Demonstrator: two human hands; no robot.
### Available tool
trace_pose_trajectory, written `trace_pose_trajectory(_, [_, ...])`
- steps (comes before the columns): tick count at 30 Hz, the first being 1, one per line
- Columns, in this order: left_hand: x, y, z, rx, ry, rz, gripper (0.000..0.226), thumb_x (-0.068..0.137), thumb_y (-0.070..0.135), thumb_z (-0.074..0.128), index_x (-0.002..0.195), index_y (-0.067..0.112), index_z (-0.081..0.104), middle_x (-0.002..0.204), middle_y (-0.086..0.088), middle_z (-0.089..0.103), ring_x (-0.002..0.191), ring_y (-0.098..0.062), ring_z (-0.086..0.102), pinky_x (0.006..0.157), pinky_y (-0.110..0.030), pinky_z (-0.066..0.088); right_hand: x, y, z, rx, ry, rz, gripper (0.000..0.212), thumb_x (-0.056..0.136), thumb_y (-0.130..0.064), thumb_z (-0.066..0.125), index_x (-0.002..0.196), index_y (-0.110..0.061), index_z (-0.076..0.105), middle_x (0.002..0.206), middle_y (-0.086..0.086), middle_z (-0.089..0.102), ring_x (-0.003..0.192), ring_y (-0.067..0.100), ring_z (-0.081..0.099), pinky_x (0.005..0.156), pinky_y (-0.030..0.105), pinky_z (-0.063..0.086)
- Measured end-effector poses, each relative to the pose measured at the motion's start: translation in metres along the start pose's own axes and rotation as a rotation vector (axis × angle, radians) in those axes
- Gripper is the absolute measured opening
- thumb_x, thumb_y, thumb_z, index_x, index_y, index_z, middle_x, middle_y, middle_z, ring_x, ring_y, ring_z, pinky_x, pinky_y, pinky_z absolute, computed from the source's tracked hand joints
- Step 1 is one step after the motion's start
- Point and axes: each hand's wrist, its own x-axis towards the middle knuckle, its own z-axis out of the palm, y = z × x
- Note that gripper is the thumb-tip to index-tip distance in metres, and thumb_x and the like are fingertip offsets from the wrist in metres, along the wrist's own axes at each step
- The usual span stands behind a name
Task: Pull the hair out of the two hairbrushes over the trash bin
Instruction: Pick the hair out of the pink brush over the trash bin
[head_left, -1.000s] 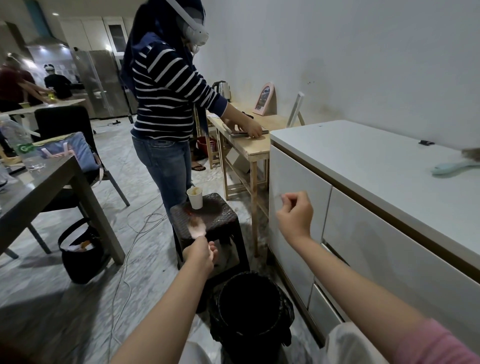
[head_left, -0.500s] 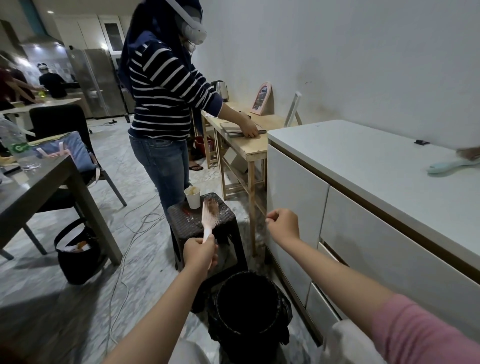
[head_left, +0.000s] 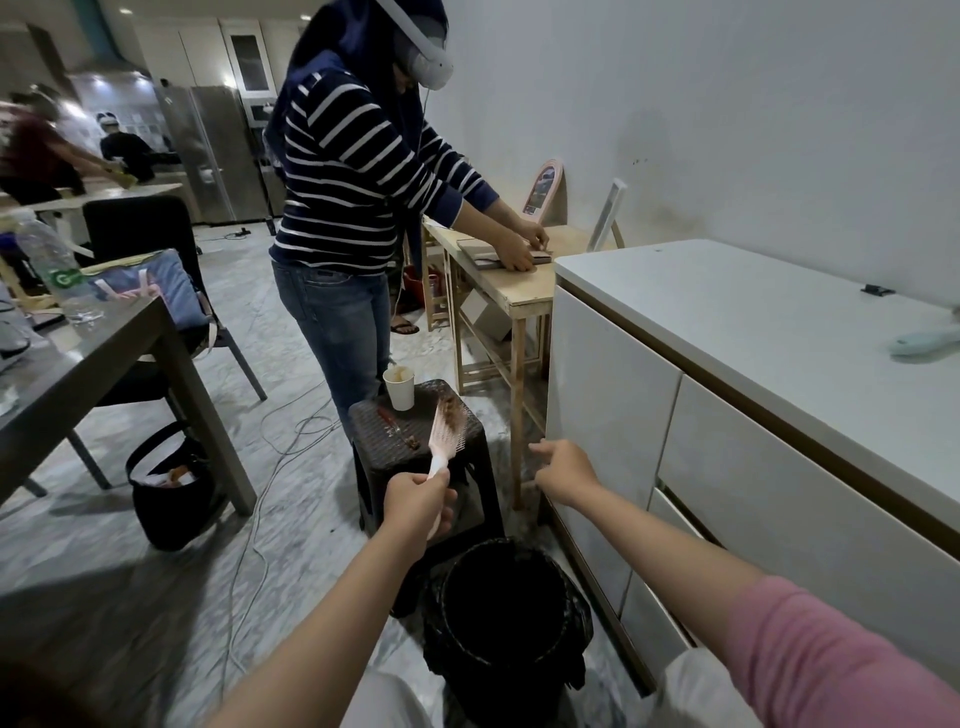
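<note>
My left hand (head_left: 415, 501) grips the handle of a pink hairbrush (head_left: 444, 434) and holds it upright, with a clump of brown hair caught in its bristles. A little to its right, my right hand (head_left: 563, 470) has its fingers curled and its fingertips pinched; I cannot see anything in them. Below and between both hands stands the black-lined trash bin (head_left: 506, 618) on the floor. The second hairbrush, pale green (head_left: 922, 343), lies on the white cabinet top at the far right, partly out of frame.
A dark stool (head_left: 415, 434) with a paper cup (head_left: 400, 389) stands just beyond the bin. A person in a striped top works at a wooden table (head_left: 498, 291). The white cabinet (head_left: 727, 395) is on my right, a grey table (head_left: 88, 364) and black bag (head_left: 166, 493) on my left.
The pink brush has tipped from leaning left to upright, its bristles turned to the right. My right hand dropped lower and came toward the brush.
</note>
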Motion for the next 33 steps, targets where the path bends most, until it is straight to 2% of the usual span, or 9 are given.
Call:
trace_pose_trajectory(6, [0.000,-0.003,0.006,0.027,-0.042,-0.027,0.023,0.096,0.020,0.056,0.093,-0.002,0.062,0.070,-0.009,0.059,0.050,-0.015,0.047,0.040,-0.021,0.039,0.002,-0.014,0.001,0.110,0.108,-0.060,0.038,0.087,-0.005,0.055,0.124,-0.006,0.062,0.125,0.010,0.064,0.118,0.021,0.058,0.102,0.029,0.044])
trace_pose_trajectory(9, [-0.002,-0.006,0.013,0.030,-0.052,-0.029,0.020,0.095,0.020,0.056,0.092,0.000,0.060,0.069,-0.009,0.060,0.048,-0.016,0.047,0.039,-0.020,0.038,-0.001,-0.031,0.005,0.173,0.144,-0.125,0.032,0.086,-0.015,0.064,0.116,-0.007,0.066,0.111,0.010,0.068,0.099,0.017,0.063,0.095,0.029,0.050])
trace_pose_trajectory(11, [-0.004,-0.009,0.017,0.044,-0.049,-0.016,0.019,0.094,0.022,0.057,0.090,0.003,0.058,0.068,-0.008,0.061,0.048,-0.016,0.049,0.041,-0.021,0.039,-0.004,-0.043,0.009,0.194,0.147,-0.174,0.038,0.082,-0.026,0.071,0.115,-0.008,0.066,0.108,0.008,0.069,0.093,0.014,0.063,0.088,0.029,0.053])
trace_pose_trajectory(14, [-0.011,-0.014,0.023,0.059,-0.048,0.034,0.018,0.092,0.021,0.058,0.088,0.005,0.055,0.061,-0.006,0.058,0.045,-0.016,0.049,0.040,-0.020,0.038,-0.007,-0.059,0.014,0.174,0.142,-0.202,0.052,0.076,-0.036,0.076,0.118,-0.008,0.065,0.111,0.005,0.069,0.098,0.016,0.065,0.087,0.029,0.054])
trace_pose_trajectory(21, [-0.020,-0.014,0.029,-0.050,-0.035,0.082,0.019,0.094,0.021,0.056,0.085,0.007,0.048,0.067,-0.009,0.059,0.048,-0.018,0.049,0.042,-0.024,0.037,-0.012,-0.074,0.021,0.167,0.218,-0.206,0.019,0.083,-0.013,0.070,0.100,-0.009,0.075,0.101,0.006,0.075,0.095,0.015,0.068,0.081,0.020,0.048])
trace_pose_trajectory(24, [-0.020,-0.014,0.026,-0.052,-0.004,0.083,0.021,0.095,0.023,0.056,0.083,0.007,0.049,0.066,-0.008,0.058,0.048,-0.017,0.049,0.043,-0.024,0.040,-0.015,-0.075,0.022,0.148,0.215,-0.224,0.025,0.084,0.000,0.058,0.103,-0.006,0.074,0.108,0.007,0.073,0.103,0.018,0.065,0.084,0.017,0.043])
trace_pose_trajectory(27, [-0.024,-0.014,0.020,-0.020,0.018,0.109,0.021,0.095,0.021,0.056,0.079,0.009,0.050,0.063,-0.009,0.058,0.048,-0.018,0.049,0.045,-0.024,0.041,-0.017,-0.072,0.023,0.082,0.204,-0.250,0.024,0.084,0.000,0.058,0.102,-0.005,0.074,0.105,0.008,0.073,0.099,0.018,0.065,0.079,0.017,0.042])
trace_pose_trajectory(30, [-0.020,-0.015,0.012,0.037,0.053,0.119,0.022,0.094,0.022,0.056,0.078,0.009,0.048,0.066,-0.012,0.058,0.049,-0.019,0.050,0.045,-0.025,0.043,-0.017,-0.074,0.029,0.015,0.165,-0.277,0.020,0.083,0.003,0.056,0.095,-0.001,0.071,0.099,0.012,0.071,0.086,0.016,0.061,0.072,0.021,0.044])
trace_pose_trajectory(33, [-0.011,-0.017,0.009,0.072,0.096,0.106,0.027,0.093,0.024,0.057,0.075,0.006,0.048,0.062,-0.010,0.053,0.047,-0.020,0.050,0.042,-0.024,0.041,-0.017,-0.078,0.033,-0.022,0.121,-0.270,0.016,0.081,0.004,0.054,0.086,-0.003,0.068,0.096,0.013,0.069,0.087,0.020,0.062,0.077,0.032,0.053])
